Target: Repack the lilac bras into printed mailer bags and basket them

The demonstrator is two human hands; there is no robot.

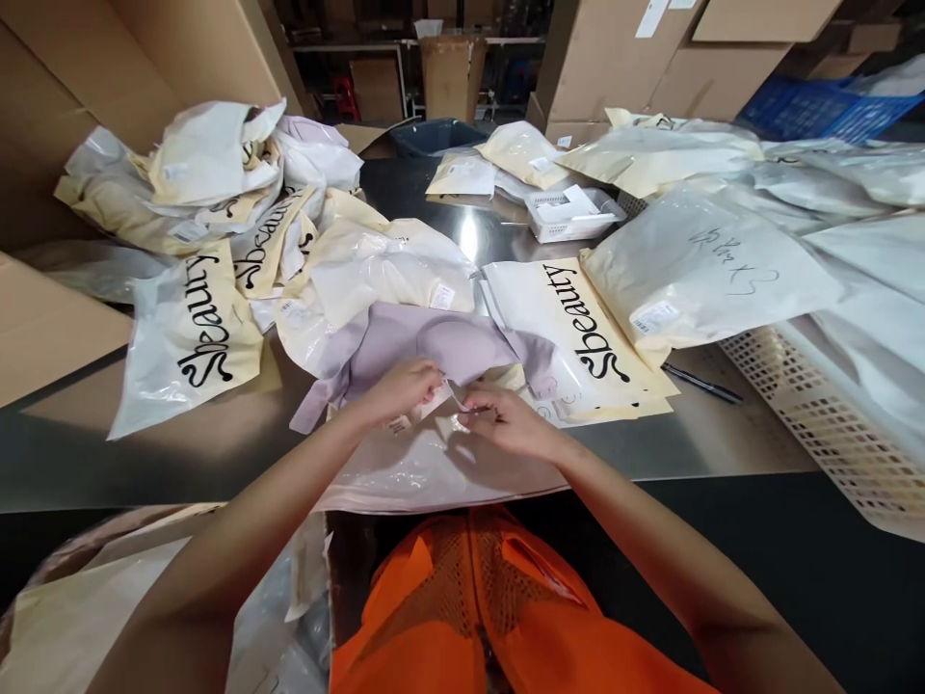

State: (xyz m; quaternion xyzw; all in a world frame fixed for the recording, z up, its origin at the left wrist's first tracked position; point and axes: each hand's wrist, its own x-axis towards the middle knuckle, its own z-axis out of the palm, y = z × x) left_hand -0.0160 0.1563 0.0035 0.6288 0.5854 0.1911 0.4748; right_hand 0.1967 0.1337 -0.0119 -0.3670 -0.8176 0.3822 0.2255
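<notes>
Left hand (pixel 411 386): pinched on a small white tag (pixel 452 393). Right hand (pixel 516 421): fingers drawn narrow beside the tag; whether it is gripped there cannot be told. Lilac garment (pixel 405 337): laid just beyond the fingers; fabric could be strained if the tag is pulled hard. Glossy plastic bag (pixel 448 477): spread at the table (pixel 665 448) edge; could be dragged off if brushed. Printed bag (pixel 578 323): overlapped by the garment's right end; could be shifted with it.
</notes>
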